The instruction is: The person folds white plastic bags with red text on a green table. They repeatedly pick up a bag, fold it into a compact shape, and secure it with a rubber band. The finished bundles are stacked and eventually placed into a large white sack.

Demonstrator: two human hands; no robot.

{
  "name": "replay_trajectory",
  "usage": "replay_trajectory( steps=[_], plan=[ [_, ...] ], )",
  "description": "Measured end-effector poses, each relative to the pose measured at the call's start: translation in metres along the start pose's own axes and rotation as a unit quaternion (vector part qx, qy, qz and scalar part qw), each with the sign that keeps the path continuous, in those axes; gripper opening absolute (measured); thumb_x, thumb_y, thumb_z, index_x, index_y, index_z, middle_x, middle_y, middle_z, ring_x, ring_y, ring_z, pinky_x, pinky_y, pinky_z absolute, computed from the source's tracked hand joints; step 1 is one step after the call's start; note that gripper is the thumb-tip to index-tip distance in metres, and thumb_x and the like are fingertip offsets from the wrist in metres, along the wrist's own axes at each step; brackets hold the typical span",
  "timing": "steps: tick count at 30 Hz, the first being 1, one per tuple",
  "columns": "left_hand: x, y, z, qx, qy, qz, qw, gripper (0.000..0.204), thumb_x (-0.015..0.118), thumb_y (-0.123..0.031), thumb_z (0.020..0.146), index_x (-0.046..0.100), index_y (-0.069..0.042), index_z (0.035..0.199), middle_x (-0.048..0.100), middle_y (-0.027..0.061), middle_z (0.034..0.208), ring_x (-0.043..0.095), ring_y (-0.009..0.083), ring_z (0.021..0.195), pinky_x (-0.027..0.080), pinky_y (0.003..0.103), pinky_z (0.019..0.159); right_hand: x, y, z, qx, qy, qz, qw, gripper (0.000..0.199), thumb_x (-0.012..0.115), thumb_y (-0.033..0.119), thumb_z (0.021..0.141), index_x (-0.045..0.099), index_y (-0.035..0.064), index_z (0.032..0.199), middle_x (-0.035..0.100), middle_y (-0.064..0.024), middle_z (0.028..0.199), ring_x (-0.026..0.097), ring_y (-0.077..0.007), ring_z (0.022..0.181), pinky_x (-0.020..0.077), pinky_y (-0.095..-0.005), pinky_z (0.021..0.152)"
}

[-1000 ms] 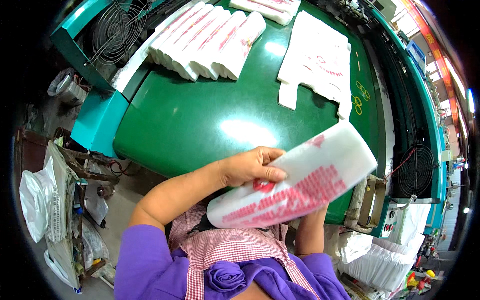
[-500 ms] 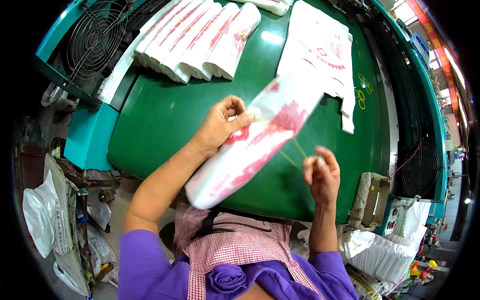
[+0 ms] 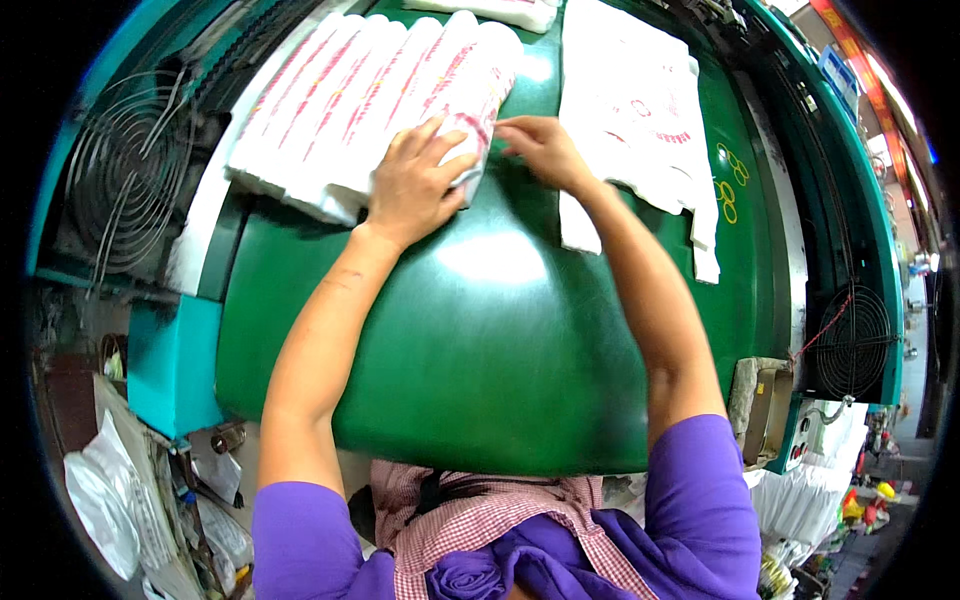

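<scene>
**Head view: both hands on the last bundle in the row**

Head view looks down on a green desk [image 3: 500, 330] with a glossy, curved top; at its far left lies a row of folded plastic-bag bundles [image 3: 340, 110], white with red print, side by side and tilted on the diagonal; the rightmost bundle [image 3: 485, 90] closes the row. Left hand [image 3: 412, 180] lies flat on the near end of that bundle, palm down, its grip spread apart and pressing rather than clamped, fingers reaching over the bundle's edge and onto its neighbour; the bundle sits under and just beyond this hand. Right hand [image 3: 540, 148] is just beside the same bundle on its right, fingertips drawn together at the bundle's side edge; whether they pinch the plastic or only touch it cannot be told. Both forearms stretch out from purple sleeves across the bare middle of the desk.

To the right of the right hand lies a flat stack of white carrier bags [image 3: 640, 110] with red print, handles toward the near side; a wire fan guard [image 3: 120, 180] is at far left, another fan [image 3: 850, 340] at right.
</scene>
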State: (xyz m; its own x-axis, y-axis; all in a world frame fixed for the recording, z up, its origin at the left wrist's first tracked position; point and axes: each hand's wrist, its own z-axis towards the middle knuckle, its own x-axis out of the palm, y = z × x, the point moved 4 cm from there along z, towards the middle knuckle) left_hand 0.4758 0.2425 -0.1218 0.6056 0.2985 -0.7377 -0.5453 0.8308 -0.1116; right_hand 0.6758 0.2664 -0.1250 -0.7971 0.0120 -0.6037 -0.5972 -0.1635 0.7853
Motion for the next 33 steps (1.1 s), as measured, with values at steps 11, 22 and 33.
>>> replay_trajectory(
  steps=[11, 22, 33],
  plan=[
    [0.02, -0.016, -0.008, -0.02, 0.008, 0.006, 1.0, 0.036, 0.067, -0.028, 0.078, 0.063, -0.017, 0.112, 0.05, 0.0025, 0.134, 0.034, 0.0262, 0.135, 0.025, 0.051, 0.107, -0.161, -0.054, -0.079, 0.105, 0.007, -0.365, 0.925, 0.026, 0.064, 0.014, 0.082, 0.061, 0.0011, 0.105, 0.066, -0.0207, 0.099, 0.065, -0.032, 0.092, 0.0498, -0.0377, 0.081],
    [-0.071, -0.165, -0.122, 0.18, 0.394, -0.223, 0.873, 0.078, 0.067, -0.058, 0.072, 0.046, -0.018, 0.136, 0.035, 0.0133, 0.146, 0.028, 0.0369, 0.137, 0.016, 0.059, 0.111, -0.061, 0.059, -0.337, 0.01, 0.122, -0.133, 0.984, 0.075, 0.076, 0.034, 0.074, 0.043, 0.0045, 0.135, 0.038, -0.019, 0.14, 0.037, -0.036, 0.13, 0.0337, -0.0419, 0.107],
    [-0.106, -0.173, -0.165, 0.212, 0.393, -0.163, 0.88, 0.072, 0.077, -0.016, 0.063, 0.048, -0.015, 0.129, 0.044, 0.0088, 0.139, 0.035, 0.0292, 0.135, 0.024, 0.047, 0.113, -0.038, 0.038, -0.491, 0.063, -0.009, -0.326, 0.943, 0.072, 0.077, 0.016, 0.067, 0.05, 0.0219, 0.133, 0.036, -0.0117, 0.147, 0.028, -0.0343, 0.139, 0.0204, -0.0527, 0.111]
  ],
)
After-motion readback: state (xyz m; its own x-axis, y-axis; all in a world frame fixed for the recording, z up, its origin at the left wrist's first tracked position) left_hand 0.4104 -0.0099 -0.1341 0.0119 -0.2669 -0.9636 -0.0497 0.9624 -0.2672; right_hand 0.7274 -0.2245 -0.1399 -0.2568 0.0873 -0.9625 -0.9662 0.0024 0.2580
